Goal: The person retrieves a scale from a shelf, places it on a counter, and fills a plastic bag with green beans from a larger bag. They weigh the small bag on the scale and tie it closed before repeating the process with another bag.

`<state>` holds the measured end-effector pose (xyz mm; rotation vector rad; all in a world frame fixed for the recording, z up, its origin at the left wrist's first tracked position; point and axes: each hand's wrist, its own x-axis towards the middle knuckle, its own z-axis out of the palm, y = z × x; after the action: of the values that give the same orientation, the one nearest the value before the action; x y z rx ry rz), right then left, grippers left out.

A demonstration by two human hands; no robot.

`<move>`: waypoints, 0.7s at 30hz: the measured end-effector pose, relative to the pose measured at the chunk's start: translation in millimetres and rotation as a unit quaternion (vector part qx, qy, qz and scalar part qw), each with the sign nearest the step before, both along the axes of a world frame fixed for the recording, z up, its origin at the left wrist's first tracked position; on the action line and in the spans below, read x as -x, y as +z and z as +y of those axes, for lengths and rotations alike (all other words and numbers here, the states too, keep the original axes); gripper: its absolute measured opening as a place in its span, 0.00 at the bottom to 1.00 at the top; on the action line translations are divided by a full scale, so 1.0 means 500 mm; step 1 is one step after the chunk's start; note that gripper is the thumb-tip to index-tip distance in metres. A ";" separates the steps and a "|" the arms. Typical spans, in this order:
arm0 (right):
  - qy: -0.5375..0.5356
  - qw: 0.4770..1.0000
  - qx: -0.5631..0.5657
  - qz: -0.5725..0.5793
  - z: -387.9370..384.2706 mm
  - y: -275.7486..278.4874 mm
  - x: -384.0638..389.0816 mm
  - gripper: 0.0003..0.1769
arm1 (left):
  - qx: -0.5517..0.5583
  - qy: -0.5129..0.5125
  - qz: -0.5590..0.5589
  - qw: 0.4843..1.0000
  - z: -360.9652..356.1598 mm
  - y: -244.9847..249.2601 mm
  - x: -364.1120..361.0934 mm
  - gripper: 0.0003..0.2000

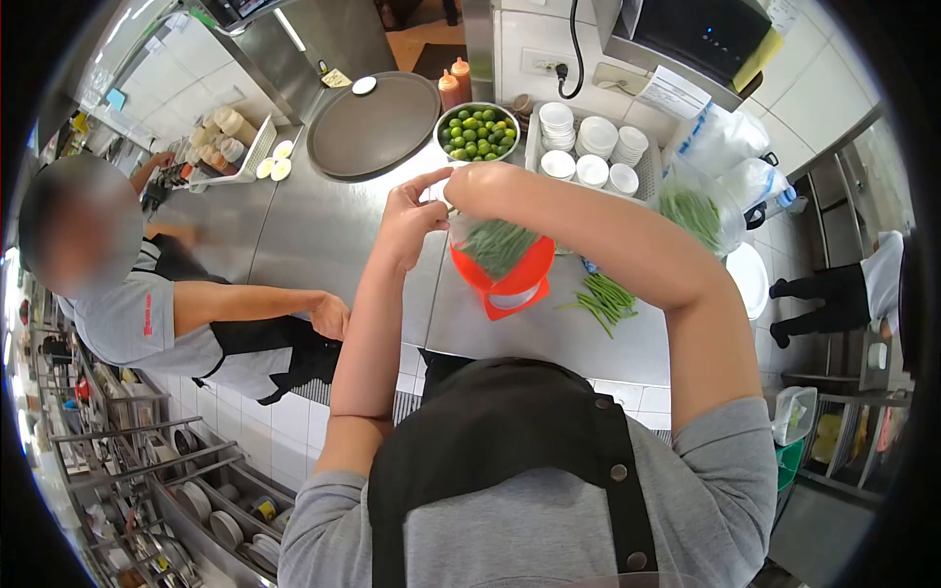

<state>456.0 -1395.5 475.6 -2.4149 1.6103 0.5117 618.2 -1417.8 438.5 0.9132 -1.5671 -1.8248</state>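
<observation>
A clear plastic bag of green beans (495, 245) rests in an orange-red bowl (534, 265), which sits on an orange-red base that looks like a kitchen scale (512, 306). Both hands meet above it at the bag's gathered top. My left hand (412, 218) is closed at the neck of the bag, its index finger reaching toward the other hand. My right hand (478, 189) bends down over the same spot, closed at the bag, with its fingers mostly hidden. Loose green beans (608, 302) lie on the steel counter (392, 284) to the right of the bowl.
Behind the hands are a bowl of limes (478, 133), sauce bottles (454, 82), a round brown tray (374, 127) and stacked white cups (593, 147). Another filled bag (694, 211) stands at right. A co-worker (186, 314) stands close on the left, one hand near my left forearm.
</observation>
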 end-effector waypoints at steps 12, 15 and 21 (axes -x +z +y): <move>-0.098 0.892 0.110 -0.428 0.180 0.131 0.110 0.14 | 0.019 -0.038 -0.016 0.999 0.004 -0.008 -0.022 0.23; -0.147 0.864 0.145 -0.459 0.277 0.092 0.170 0.15 | 0.005 -0.050 -0.028 0.998 -0.003 -0.012 -0.023 0.21; -0.343 0.874 0.111 -0.325 0.446 -0.195 0.353 0.15 | -0.034 -0.067 -0.013 0.997 -0.041 -0.038 -0.029 0.19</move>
<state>279.3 -1172.6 378.2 -1.6332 2.0429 -0.5710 632.8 -1438.3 419.3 0.8837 -1.6274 -1.9771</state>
